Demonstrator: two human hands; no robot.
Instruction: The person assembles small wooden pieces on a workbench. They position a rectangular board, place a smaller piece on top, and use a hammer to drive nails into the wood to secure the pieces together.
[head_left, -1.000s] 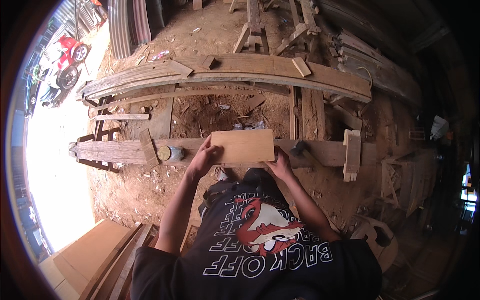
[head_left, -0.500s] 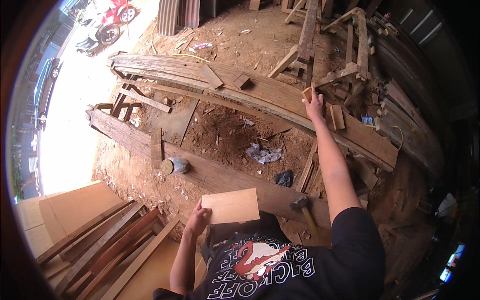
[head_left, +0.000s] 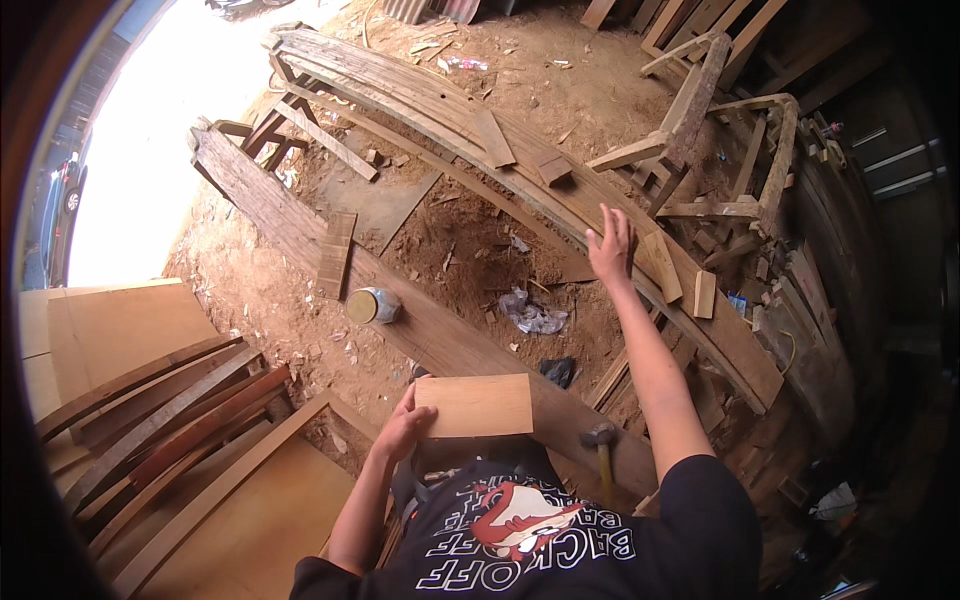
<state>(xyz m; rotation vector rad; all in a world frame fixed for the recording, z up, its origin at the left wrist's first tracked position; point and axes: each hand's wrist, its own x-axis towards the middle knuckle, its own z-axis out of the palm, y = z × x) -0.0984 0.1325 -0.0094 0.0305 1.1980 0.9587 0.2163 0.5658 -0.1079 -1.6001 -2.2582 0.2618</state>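
Note:
My left hand (head_left: 403,424) grips the left end of a pale rectangular wooden board (head_left: 478,406), held flat in front of my body. My right hand (head_left: 612,250) reaches out over the far plank bench (head_left: 440,110), fingers spread, with nothing in it. Just right of it, a wood block (head_left: 661,268) and a smaller pale block (head_left: 704,295) rest on the bench. Farther left on the same plank are a dark block (head_left: 553,170) and a flat wood offcut (head_left: 493,138).
On the nearer plank (head_left: 290,215) are a lidded jar (head_left: 373,306), a flat wood piece (head_left: 336,255) and a hammer (head_left: 602,450). Curved timber strips (head_left: 205,420) and sheets (head_left: 130,325) lie at left. Wooden trestles (head_left: 690,110) stand at far right; crumpled plastic (head_left: 533,312) litters the dirt.
My right hand has let go of a small wood block and drawn back from it, its fingers now apart. The left hand still holds the board. The whole view has turned.

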